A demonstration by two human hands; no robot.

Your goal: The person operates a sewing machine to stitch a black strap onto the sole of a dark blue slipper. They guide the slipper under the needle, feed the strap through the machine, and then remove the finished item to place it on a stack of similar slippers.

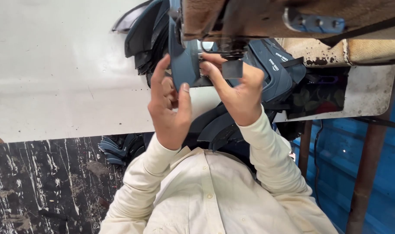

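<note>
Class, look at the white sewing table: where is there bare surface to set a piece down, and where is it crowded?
The white table is bare across its wide stretch beside the left hand, bounded by the dark stacked pieces and the table's front edge. It is crowded under the sewing machine, where both hands, the right hand included, press the blue piece, and beyond it among the blue-grey piled pieces.

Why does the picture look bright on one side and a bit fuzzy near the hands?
Head view: daylight washes the white table pale, almost glaring; the sewing machine at the top is close and soft, casting shade on the dark blue piece; the left hand and right hand look slightly smeared by motion; the black speckled floor is sharper.
</note>
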